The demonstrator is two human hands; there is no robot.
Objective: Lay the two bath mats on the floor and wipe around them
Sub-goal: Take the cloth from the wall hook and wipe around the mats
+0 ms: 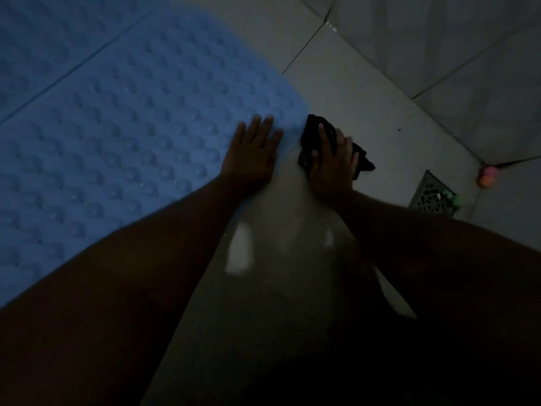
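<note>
Two blue bath mats with raised bumps lie flat side by side on the pale tiled floor. The nearer mat (131, 136) fills the left middle; the farther mat (49, 33) shows at the top left, a thin seam between them. My left hand (253, 153) rests flat, fingers spread, on the nearer mat's right edge. Just right of that edge, my right hand (332, 162) presses a dark cloth (311, 133) onto the floor tile (351, 92). The light is dim.
A metal floor drain (430, 197) sits at the right, near the wall. A small pink and orange object (487, 175) lies in the floor corner. Tiled walls (439, 39) rise at the upper right. Wet glints show on the floor near me.
</note>
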